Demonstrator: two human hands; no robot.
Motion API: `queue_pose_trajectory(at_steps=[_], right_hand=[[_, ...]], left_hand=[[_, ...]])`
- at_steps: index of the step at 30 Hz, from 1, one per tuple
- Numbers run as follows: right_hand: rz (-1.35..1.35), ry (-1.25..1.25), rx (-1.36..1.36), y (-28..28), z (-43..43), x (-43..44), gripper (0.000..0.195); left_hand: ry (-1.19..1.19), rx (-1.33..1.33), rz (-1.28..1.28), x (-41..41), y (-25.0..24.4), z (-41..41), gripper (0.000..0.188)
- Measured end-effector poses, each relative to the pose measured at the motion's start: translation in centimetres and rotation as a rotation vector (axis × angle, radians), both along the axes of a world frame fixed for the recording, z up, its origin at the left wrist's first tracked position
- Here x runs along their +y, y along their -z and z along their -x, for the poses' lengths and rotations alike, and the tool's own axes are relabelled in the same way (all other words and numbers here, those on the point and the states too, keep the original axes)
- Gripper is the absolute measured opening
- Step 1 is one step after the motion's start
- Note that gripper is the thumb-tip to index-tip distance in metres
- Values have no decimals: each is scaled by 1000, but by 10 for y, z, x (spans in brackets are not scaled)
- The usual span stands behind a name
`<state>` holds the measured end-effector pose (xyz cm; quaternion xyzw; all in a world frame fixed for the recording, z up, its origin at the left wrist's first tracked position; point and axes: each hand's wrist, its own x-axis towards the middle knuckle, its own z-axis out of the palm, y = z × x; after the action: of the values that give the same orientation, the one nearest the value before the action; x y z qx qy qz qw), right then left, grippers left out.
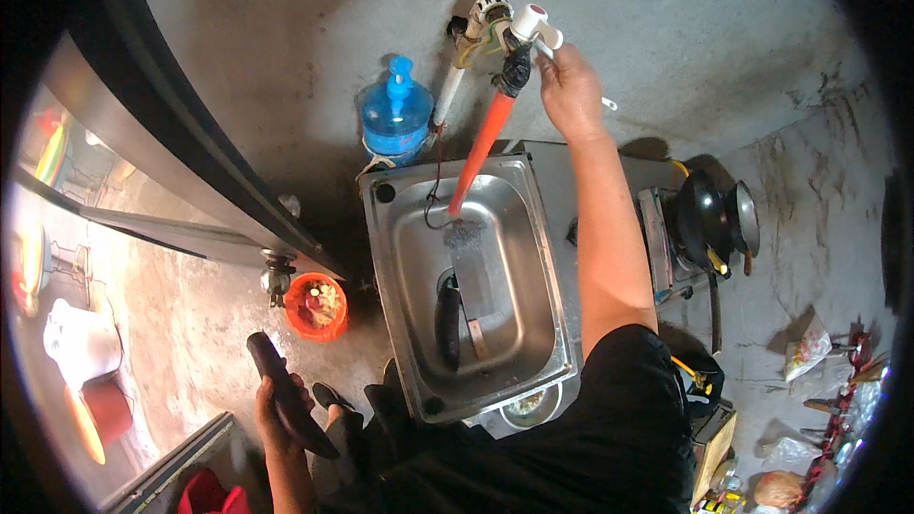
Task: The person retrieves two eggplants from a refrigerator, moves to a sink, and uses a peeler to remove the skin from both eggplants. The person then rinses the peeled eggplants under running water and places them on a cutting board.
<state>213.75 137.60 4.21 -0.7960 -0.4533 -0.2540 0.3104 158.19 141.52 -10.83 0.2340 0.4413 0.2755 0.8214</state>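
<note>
My left hand (273, 410), at the left, is closed around a long dark eggplant (289, 396), held beside the sink. Up at the wall, my right hand (577, 96) has its fingers on the white plastic tap (532, 23); a thin white piece (609, 104) sticks out behind the hand. From the tap an orange-red hose (485, 146) slants down into the stainless steel sink (525, 264). Rippled water (465, 234) shows under the hose's end. In the basin a second dark eggplant (448, 328) lies beside a broad-bladed cleaver (478, 278).
Behind the sink stands a blue water jug (397, 114). An orange-red bucket of scraps (316, 305) is on the floor, near an open door (207, 157). Right of the sink are a stove (660, 235) and a black wok (700, 218). A bowl (532, 410) sits below the sink's front edge.
</note>
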Motion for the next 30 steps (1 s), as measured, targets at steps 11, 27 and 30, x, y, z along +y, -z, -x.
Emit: queue_pose_trajectory(at_steps=[11, 27, 30], right_hand=[[-924, -681, 1675, 28, 195, -98, 33], [-777, -388, 1963, 114, 474, -5, 23], [-502, -439, 1965, 113, 516, 0, 27]], left_hand=[[58, -96, 174, -5, -4, -18, 61], [203, -628, 342, 33, -21, 83, 64], [236, -499, 365, 48, -27, 111, 61]])
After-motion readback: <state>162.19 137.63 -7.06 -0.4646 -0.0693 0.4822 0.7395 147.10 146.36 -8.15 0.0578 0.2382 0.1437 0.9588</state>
